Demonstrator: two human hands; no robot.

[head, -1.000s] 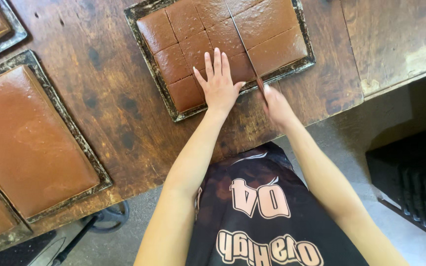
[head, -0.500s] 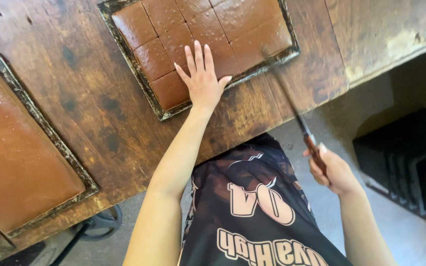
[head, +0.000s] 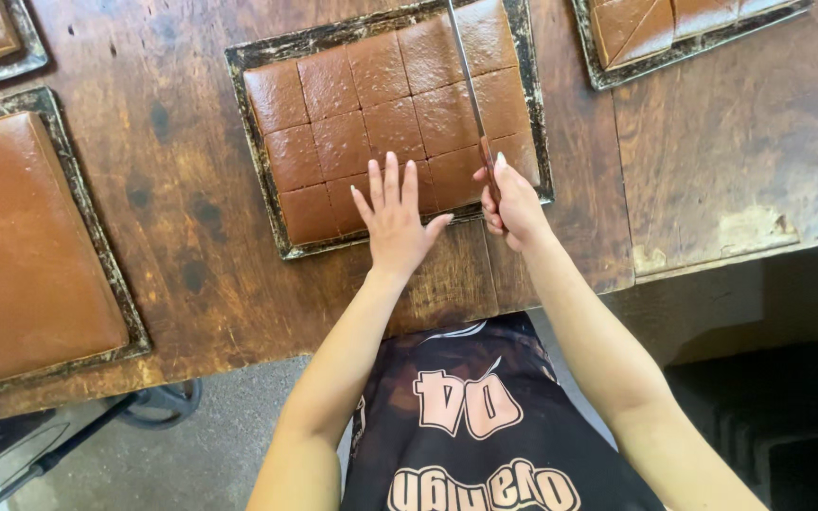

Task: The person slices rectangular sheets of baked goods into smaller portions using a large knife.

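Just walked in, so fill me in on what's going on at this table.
A person stands at a wooden table cutting a brown slab in a dark tray. The right hand holds a long knife laid across the slab along a cut line. The left hand lies flat, fingers spread, on the slab's near edge. The slab is already scored into squares. An uncut slab sits in a tray to the left, and another cut one lies at the top right.

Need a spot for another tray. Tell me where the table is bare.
Bare wood lies right of the cut tray, below the corner tray, out to the table edge. A narrower strip separates the cut tray from the uncut slab's tray. Around both hands it is crowded.
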